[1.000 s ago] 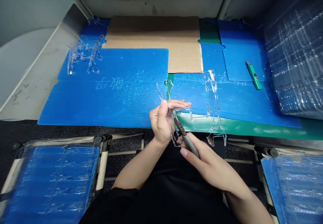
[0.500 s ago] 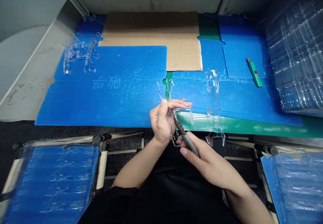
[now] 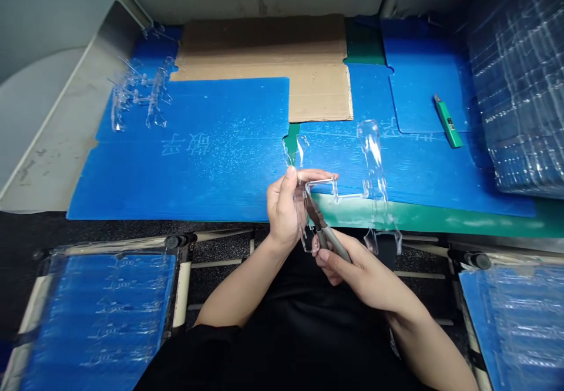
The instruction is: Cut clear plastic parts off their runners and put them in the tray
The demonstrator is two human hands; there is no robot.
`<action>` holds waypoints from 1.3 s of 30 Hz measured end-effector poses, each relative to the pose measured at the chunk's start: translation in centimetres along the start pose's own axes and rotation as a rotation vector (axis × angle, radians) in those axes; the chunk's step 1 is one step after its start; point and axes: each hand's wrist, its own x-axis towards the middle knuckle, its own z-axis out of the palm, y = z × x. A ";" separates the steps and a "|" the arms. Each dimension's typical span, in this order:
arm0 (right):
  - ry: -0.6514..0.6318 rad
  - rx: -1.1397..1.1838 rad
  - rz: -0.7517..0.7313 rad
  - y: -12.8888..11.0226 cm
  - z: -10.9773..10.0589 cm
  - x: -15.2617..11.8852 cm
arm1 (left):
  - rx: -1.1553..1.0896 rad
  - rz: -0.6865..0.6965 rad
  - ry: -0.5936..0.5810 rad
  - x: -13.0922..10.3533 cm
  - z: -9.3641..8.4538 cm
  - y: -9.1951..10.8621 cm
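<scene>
My left hand (image 3: 284,210) grips one side of a clear plastic frame (image 3: 374,168), thumb up and fingers stretched behind it. Thin clear bars join that side to a longer clear piece on the right, which hangs over the table's front edge. In my right hand (image 3: 348,265) are grey-handled pliers (image 3: 328,235). Their dark jaws touch the frame beside my left hand, where a thin bar meets the held piece. The handles stand slightly apart.
Another clear plastic frame (image 3: 138,94) lies at the back left. A green cutter (image 3: 448,122) rests at the right, near stacked clear trays (image 3: 524,97). Cardboard (image 3: 259,44) covers the back middle. Racks with blue sheets (image 3: 106,314) flank me below the table.
The pliers' handles have spread apart a little and their jaws have shifted slightly. The clear frame has tilted a bit in my left hand. The whole view has shifted slightly.
</scene>
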 end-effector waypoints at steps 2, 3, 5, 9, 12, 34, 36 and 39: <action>0.023 0.172 -0.014 0.6 -0.2 0.7 | 0.186 -0.049 -0.068 1.1 -0.8 0.2; 0.039 0.226 -0.016 0.9 -0.4 1.0 | 0.298 -0.069 -0.108 1.7 -1.3 0.3; 0.064 0.282 -0.010 1.4 -0.7 1.5 | 0.489 -0.075 -0.143 2.9 -2.1 0.8; 0.060 0.327 -0.009 2.2 -1.1 2.1 | 0.584 -0.034 -0.094 4.5 -2.3 1.4; 0.058 0.370 -0.011 2.6 -1.3 2.1 | 0.624 -0.011 -0.095 6.0 -2.1 1.2; -0.154 0.413 0.019 6.0 -2.9 -7.7 | 0.926 -0.200 -0.875 17.7 10.9 -0.9; -0.108 0.404 -0.007 5.8 -2.5 -7.6 | 0.930 -0.161 -0.884 17.9 10.0 1.3; 0.029 0.399 -0.055 5.1 -2.2 -6.8 | 1.035 -0.108 -0.955 15.8 8.2 5.2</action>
